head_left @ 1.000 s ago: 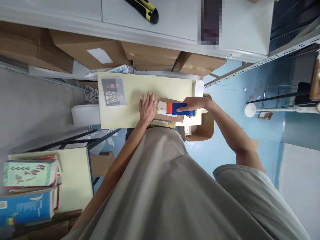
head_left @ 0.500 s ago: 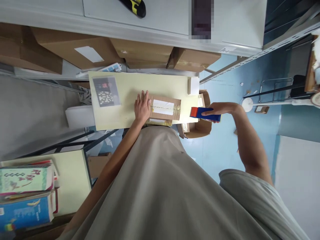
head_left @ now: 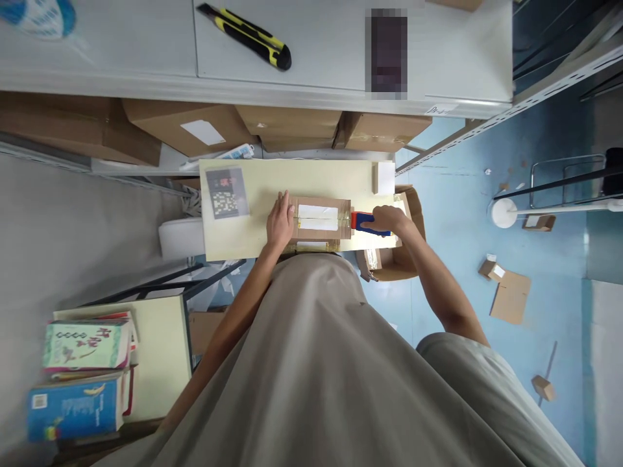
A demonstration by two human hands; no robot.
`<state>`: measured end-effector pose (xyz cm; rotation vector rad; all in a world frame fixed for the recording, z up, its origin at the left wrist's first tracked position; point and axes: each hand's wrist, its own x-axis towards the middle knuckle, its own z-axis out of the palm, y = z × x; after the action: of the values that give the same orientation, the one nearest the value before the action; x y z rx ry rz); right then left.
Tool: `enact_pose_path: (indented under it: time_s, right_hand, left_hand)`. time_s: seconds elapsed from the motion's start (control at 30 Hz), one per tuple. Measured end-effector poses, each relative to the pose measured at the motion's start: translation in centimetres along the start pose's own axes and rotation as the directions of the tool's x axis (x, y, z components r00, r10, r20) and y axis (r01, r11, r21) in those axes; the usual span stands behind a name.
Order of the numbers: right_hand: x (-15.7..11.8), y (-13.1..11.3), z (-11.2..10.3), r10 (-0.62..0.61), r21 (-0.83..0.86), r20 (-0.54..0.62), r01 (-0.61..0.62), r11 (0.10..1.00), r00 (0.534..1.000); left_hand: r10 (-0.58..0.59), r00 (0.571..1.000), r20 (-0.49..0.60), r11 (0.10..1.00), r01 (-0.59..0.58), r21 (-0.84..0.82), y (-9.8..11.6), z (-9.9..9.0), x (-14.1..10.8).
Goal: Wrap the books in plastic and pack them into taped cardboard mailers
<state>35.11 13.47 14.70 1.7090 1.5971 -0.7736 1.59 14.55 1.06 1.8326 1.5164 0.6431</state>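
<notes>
A cardboard box with a white label and clear tape along its top lies on the pale yellow table. My left hand lies against the box's left end, its fingers stretched out. In my right hand is a blue and red tape dispenser, its red end at the box's right end. Whether the dispenser presses on the cardboard is too small to tell. Between this box and my shirt, part of another taped box shows.
A small white box sits at the table's far right corner, a printed sheet at the left. An open carton stands below the right edge. Above, a shelf holds a box cutter. Books lie at lower left.
My right hand has brought the tape dispenser leftward from beyond the table's right edge to the box's right end. My left hand stays at the box's left end. The view has shifted.
</notes>
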Motion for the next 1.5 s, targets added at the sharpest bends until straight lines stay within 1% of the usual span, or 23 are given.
enact_pose_path:
  time_s: [0.1,0.2,0.3,0.4,0.5,0.6,0.7,0.77,0.83,0.9,0.93,1.0,1.07,1.13,1.2,1.27,1.3,1.33,1.37,1.43,1.47,1.5]
  right_hand:
    - [0.4,-2.3,-0.6,-0.049,0.015,-0.016,0.049,0.999,0.999]
    - [1.1,-4.8,-0.6,-0.071,-0.028,-0.072,0.069,0.997,0.995]
    - [2.4,-7.2,0.7,-0.052,-0.079,-0.166,0.04,0.996,0.985]
    - [3.6,-8.7,3.0,-0.002,-0.042,-0.202,-0.006,0.999,0.979]
    - [3.9,-8.5,5.4,0.091,0.099,-0.244,-0.069,0.993,0.966]
    - [3.2,-6.8,6.8,0.208,0.259,-0.308,-0.129,0.957,0.928]
    - [1.6,-5.1,6.8,0.287,0.41,-0.345,-0.132,0.902,0.893]
    - [0.5,-4.6,6.0,0.31,0.486,-0.382,-0.096,0.869,0.871]
    - [-0.6,-4.7,4.4,0.305,0.535,-0.443,-0.025,0.844,0.843]
    - [-1.6,-5.3,2.1,0.279,0.562,-0.52,0.077,0.824,0.808]
    - [-2.0,-5.7,0.6,0.26,0.564,-0.563,0.135,0.815,0.784]
    - [-2.8,-6.6,-2.7,0.216,0.541,-0.654,0.248,0.804,0.725]
    - [-3.5,-7.8,-6.5,0.169,0.478,-0.74,0.333,0.813,0.651]
    - [-3.9,-9.0,-10.5,0.132,0.403,-0.806,0.371,0.837,0.577]
    - [-4.1,-10.2,-14.4,0.109,0.335,-0.849,0.367,0.868,0.517]
    - [-3.7,-11.3,-17.8,0.091,0.274,-0.881,0.343,0.899,0.465]
    - [-3.4,-11.8,-19.2,0.078,0.243,-0.892,0.326,0.913,0.446]
    - [-2.9,-12.2,-20.6,0.066,0.217,-0.897,0.306,0.927,0.437]
    - [-2.3,-12.6,-21.7,0.057,0.199,-0.897,0.284,0.938,0.439]
    - [-1.1,-13.1,-23.5,0.038,0.172,-0.882,0.246,0.954,0.47]
    - [-0.6,-13.2,-24.2,0.028,0.16,-0.874,0.233,0.959,0.485]
    - [-0.1,-13.2,-24.7,0.017,0.146,-0.872,0.228,0.963,0.489]
  left_hand:
    - [-0.034,0.999,-0.034,0.999,0.034,0.008,-1.7,-1.7,-0.6]
    - [-0.055,0.996,-0.066,0.998,0.055,0.012,-2.9,-2.9,-1.0]
    - [-0.056,0.994,-0.094,0.998,0.057,0.008,-3.3,-3.3,-1.2]
    - [-0.071,0.991,-0.109,0.997,0.073,0.012,-3.2,-3.6,-1.5]
    - [-0.1,0.986,-0.13,0.995,0.103,0.017,-3.1,-3.9,-2.1]
    - [-0.121,0.98,-0.159,0.992,0.126,0.022,-2.8,-4.2,-2.8]
    - [-0.135,0.974,-0.181,0.987,0.148,0.06,-1.9,-4.5,-3.1]
    - [-0.113,0.972,-0.205,0.987,0.133,0.089,-0.6,-5.0,-2.6]
    - [-0.031,0.977,-0.21,0.993,0.054,0.105,1.7,-5.7,-1.5]
    - [0.094,0.977,-0.191,0.991,-0.074,0.111,4.7,-6.7,0.0]
    - [0.161,0.97,-0.181,0.983,-0.142,0.115,6.5,-7.2,0.9]
    - [0.286,0.943,-0.169,0.955,-0.267,0.126,10.2,-8.0,2.7]
    - [0.388,0.906,-0.171,0.92,-0.369,0.133,13.7,-8.7,4.6]
    - [0.46,0.87,-0.18,0.888,-0.443,0.125,16.6,-9.2,6.3]
    - [0.497,0.846,-0.192,0.868,-0.486,0.104,18.8,-9.6,7.8]
    - [0.5,0.84,-0.212,0.865,-0.496,0.078,20.2,-10.0,8.7]
    - [0.491,0.841,-0.226,0.869,-0.49,0.065,20.6,-10.2,8.9]
    - [0.479,0.844,-0.241,0.875,-0.481,0.055,20.9,-10.4,9.0]
    - [0.467,0.847,-0.253,0.881,-0.471,0.047,21.0,-10.5,8.9]
    - [0.447,0.855,-0.264,0.89,-0.453,0.04,20.6,-10.6,8.5]
    - [0.436,0.86,-0.264,0.896,-0.442,0.039,20.1,-10.5,8.1]
    - [0.421,0.869,-0.26,0.903,-0.427,0.037,19.4,-10.3,7.7]
